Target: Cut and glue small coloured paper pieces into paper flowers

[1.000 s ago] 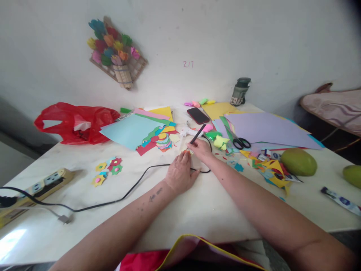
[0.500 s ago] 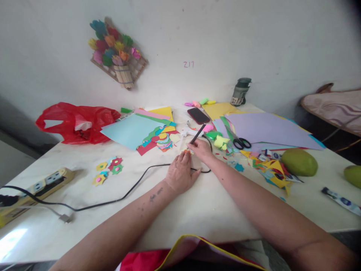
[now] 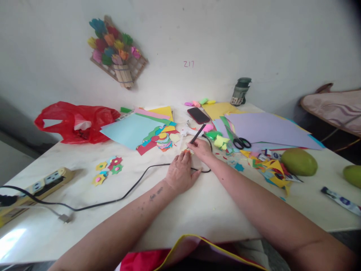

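My right hand [image 3: 200, 150] is closed around a slim black pen-like tool [image 3: 198, 134], its lower end pointing down at a small orange paper piece [image 3: 186, 151]. Beside it, my left hand [image 3: 180, 171] lies palm down on the table, fingertips on the edge of that orange piece and thumb stretched to the right. Most of the orange piece is hidden by the fingers. Behind the hands sits a white glue gun [image 3: 190, 130], with a black cord [image 3: 143, 174] running past my left hand. Small paper flowers [image 3: 115, 165] lie to the left.
A power strip [image 3: 53, 182] and red bag [image 3: 76, 124] are at the left. Colored sheets [image 3: 135, 130], a phone [image 3: 198, 115] and scissors [image 3: 239, 142] lie behind. Paper scraps [image 3: 272, 169], a green fruit [image 3: 299, 162] and a tube [image 3: 341, 201] are at the right.
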Available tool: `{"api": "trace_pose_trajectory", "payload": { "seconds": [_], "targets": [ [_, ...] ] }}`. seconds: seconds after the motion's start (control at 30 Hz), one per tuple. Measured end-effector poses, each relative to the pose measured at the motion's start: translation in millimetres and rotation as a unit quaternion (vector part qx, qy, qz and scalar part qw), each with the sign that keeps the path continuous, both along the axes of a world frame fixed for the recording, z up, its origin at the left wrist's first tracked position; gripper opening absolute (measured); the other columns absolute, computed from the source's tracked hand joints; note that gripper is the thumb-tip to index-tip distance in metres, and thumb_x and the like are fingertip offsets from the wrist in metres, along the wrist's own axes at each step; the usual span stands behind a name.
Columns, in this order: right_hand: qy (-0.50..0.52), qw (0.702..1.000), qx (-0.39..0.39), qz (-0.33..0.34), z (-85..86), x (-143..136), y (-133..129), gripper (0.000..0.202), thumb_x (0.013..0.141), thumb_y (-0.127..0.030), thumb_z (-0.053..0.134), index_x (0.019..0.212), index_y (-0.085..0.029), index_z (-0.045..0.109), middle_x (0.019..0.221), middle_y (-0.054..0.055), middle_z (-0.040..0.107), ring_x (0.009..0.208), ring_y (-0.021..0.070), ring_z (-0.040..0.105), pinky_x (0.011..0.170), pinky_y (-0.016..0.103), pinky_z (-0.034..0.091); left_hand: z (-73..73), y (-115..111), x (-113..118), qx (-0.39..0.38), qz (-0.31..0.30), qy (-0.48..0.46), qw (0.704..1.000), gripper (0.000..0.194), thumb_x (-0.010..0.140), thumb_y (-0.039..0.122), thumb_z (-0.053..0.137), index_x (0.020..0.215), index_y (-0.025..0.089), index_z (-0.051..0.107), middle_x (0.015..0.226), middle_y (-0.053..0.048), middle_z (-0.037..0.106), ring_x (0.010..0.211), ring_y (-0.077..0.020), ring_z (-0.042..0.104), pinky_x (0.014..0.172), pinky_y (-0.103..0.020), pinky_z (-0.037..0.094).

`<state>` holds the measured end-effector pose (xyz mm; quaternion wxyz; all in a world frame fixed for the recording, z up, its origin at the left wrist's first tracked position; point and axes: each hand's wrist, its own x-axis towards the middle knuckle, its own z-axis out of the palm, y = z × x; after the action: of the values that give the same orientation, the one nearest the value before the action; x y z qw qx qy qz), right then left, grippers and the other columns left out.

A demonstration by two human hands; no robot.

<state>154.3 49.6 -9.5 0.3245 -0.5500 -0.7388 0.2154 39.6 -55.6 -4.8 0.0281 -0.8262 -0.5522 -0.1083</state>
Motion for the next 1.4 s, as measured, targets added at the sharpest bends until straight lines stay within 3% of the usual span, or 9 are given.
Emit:
{"api": "trace_pose_trajectory", "payload": {
  "seconds": [1.4],
  "targets": [
    [-0.002,1.0,0.011,0.002,0.2,0.2,-0.5,0.021,0.08,-0.036,0.06,0.082,-0.019,0.072,0.074,0.003,0.071,0.068,0.0162,0.061,0.063,0.025,0.043,0.8,-0.4,0.1,-0.003,0.0,-0.003,1.0,0.063,0.088,0.049,0.033,0.131,0.004,0.044,0.137,-0.023,0.045,0.131,-0.0344,0.038,0.105,-0.05,0.033]
  ]
}}
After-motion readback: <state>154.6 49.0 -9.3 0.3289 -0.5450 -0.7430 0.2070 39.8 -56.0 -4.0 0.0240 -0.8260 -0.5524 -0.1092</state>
